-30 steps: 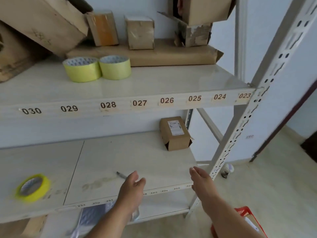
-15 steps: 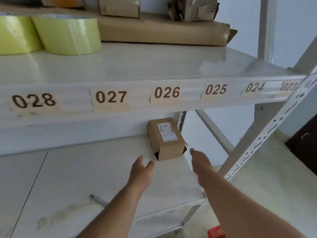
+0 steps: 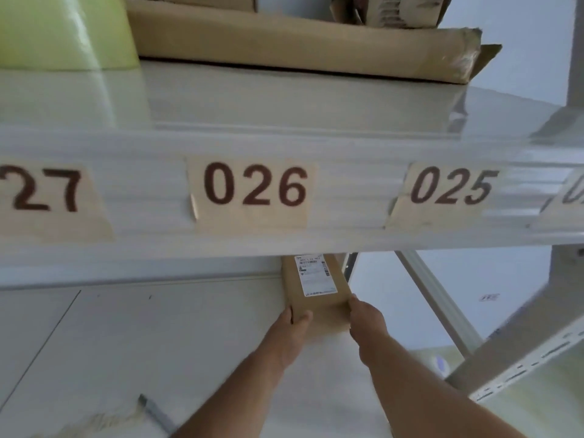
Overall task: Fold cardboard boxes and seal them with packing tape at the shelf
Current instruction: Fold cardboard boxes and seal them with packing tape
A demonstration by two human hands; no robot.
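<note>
Small cardboard box (image 3: pixel 317 306) sits at the back of the lower shelf board (image 3: pixel 132 349), directly under the front rail of the shelf above. White shipping label (image 3: pixel 314 275) on its top face, print too small to read. Whether the box holds anything cannot be told; no open flap shows from here.

Left hand (image 3: pixel 292 335) grips the box's near left corner, thumb on the front face, fingers wrapped round the left side. Right hand (image 3: pixel 366 320) holds the right edge, fingertips curled over the top corner. Both forearms reach in from below, bare.

Upper shelf rail (image 3: pixel 347 188) fills the middle of the view, close up. Paper tags stuck on it: "026" (image 3: pixel 252 188), "025" (image 3: pixel 448 191), a cut-off "27" (image 3: pixel 44 191) at left, another cut off at far right.

On the upper shelf: a long flat cardboard package (image 3: pixel 300 39), taped, torn flap at its right end, lying flat. More worn cardboard on top of it at right (image 3: pixel 388 11), mostly out of frame, contents hidden. Yellow-green tape roll (image 3: pixel 63 30) at far left, touching or just beside the long package; cannot tell which.

Lower board: a grey pen-like thing (image 3: pixel 156 414) lies near the front edge, left of the left forearm, next to a brownish smear (image 3: pixel 94 423). Perforated upright post (image 3: pixel 521 352) at right, diagonal brace (image 3: pixel 439 308) behind it.
</note>
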